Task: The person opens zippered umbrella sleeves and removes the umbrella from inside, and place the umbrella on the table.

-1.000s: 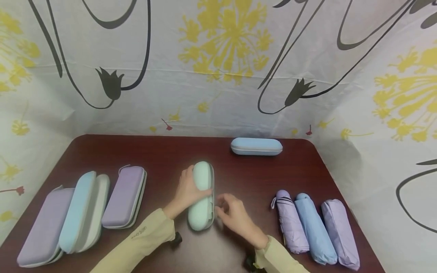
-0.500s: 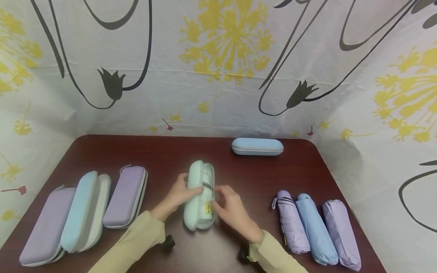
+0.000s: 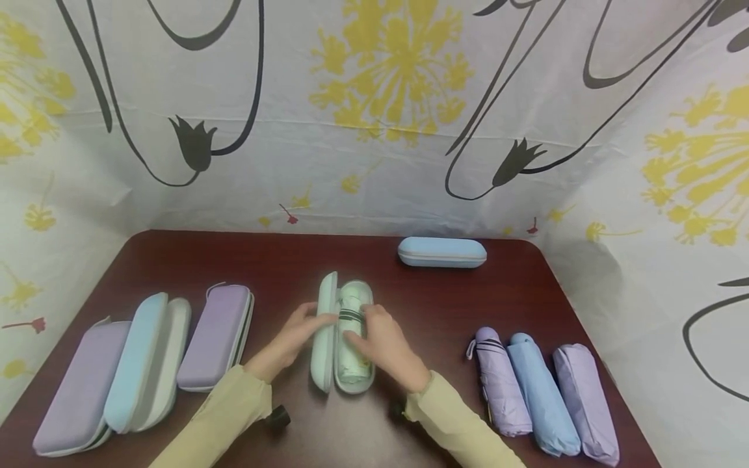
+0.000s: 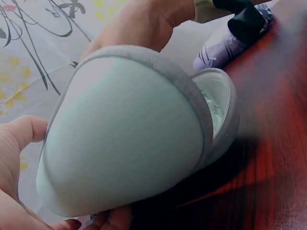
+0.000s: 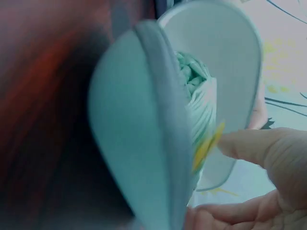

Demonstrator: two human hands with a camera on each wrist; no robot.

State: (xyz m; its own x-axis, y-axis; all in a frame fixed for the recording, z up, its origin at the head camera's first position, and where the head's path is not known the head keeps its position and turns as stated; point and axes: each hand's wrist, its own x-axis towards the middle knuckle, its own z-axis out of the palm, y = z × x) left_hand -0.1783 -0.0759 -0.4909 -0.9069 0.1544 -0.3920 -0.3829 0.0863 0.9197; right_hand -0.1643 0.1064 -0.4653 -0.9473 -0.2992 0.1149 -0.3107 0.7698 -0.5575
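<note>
A mint green hard-shell case [image 3: 324, 354] lies with its lid swung up on the left. Inside its base is a folded mint green umbrella [image 3: 351, 361] with dark stripes and a yellow label [image 5: 207, 147]. My left hand [image 3: 290, 339] grips the lid [image 4: 122, 139], thumb on one edge and fingertips under the other. My right hand [image 3: 383, 344] reaches over the base, its thumb and fingers on the umbrella; where the fingertips end is partly hidden.
On the left lie two purple cases [image 3: 213, 338] [image 3: 84, 383] and a light blue case [image 3: 137, 357] standing ajar. A closed blue case [image 3: 442, 252] lies at the back. To the right are three folded umbrellas: purple [image 3: 502, 383], blue [image 3: 543, 393] and lilac [image 3: 585, 403].
The mint case has gone from nearly closed to wide, its lid swung left with my left hand, baring the umbrella. My right hand has moved from the case's right rim onto the umbrella.
</note>
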